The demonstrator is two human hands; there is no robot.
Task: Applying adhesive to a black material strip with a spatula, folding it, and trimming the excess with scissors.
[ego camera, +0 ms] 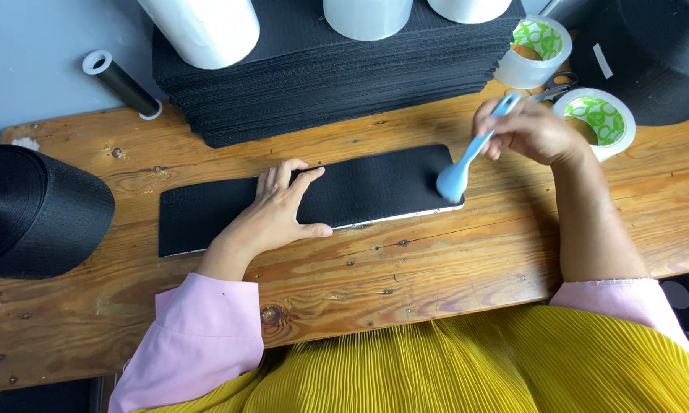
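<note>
Centre of the frame, a long black textured fabric strip (314,199) lies flat on the worn wooden workbench (436,260), its long axis running left to right with a slight upward tilt toward the right. The left hand (279,210) is pressed palm-down on the strip's middle, fingers spread flat and pointing toward the upper right, gripping nothing, just pinning. Over at the right, the right hand (528,130) has its fingers curled shut around the handle of a light blue plastic spoon-shaped tool (466,157); the handle slants up toward the upper right and the rounded head sits down on the strip's right end, at its lower corner. So the tool's head lies to the right of the left hand's fingertips, along the strip's own length, with bare fabric between them.

Around them: a tall stack of black fabric sheets (329,76) above centre, a black webbing roll (35,210) at the left edge, and two clear tape rolls with green-patterned cores (600,118) in the upper right.
</note>
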